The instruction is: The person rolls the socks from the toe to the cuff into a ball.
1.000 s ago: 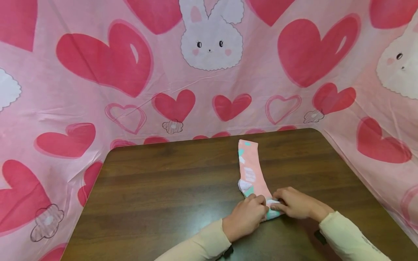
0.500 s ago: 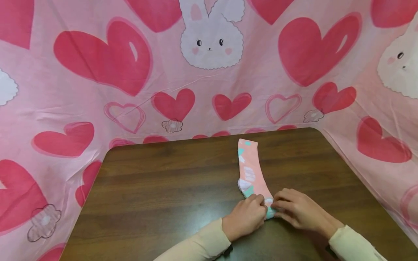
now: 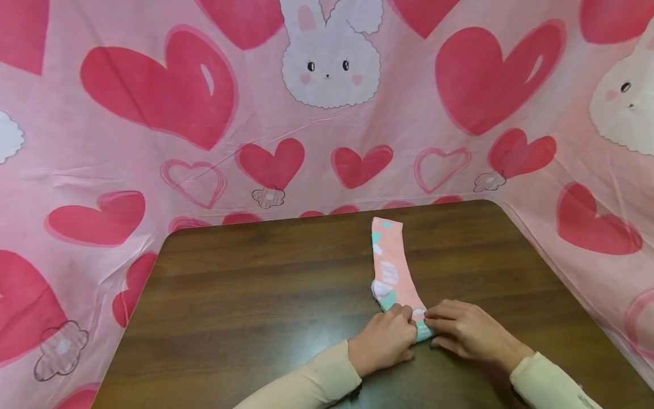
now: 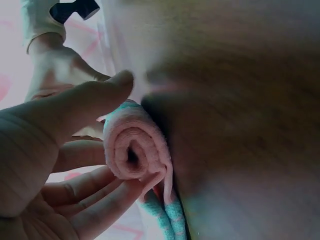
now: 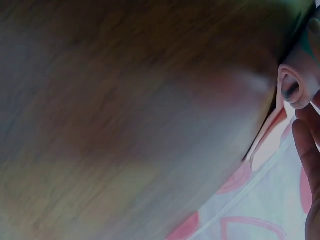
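A pink sock (image 3: 398,261) with teal and white patches lies on the table, its cuff pointing to the far side and its toe end rolled up. In the left wrist view the roll (image 4: 135,145) shows its spiral end, with layered fabric running out below it. My left hand (image 3: 384,339) holds the left side of the roll, fingers curled against it. At the right side, my right hand (image 3: 472,332) has the roll between thumb and fingers. The right wrist view shows the other end of the roll (image 5: 295,85) beside the fingers (image 5: 306,142).
The brown wooden table (image 3: 245,284) has rounded far corners. A pink cloth (image 3: 204,125) printed with hearts and rabbits hangs behind it and along both sides.
The right hand has shifted its hold, with its fingers now lying along the right edge of the roll. The left hand and the flat part of the sock have hardly moved.
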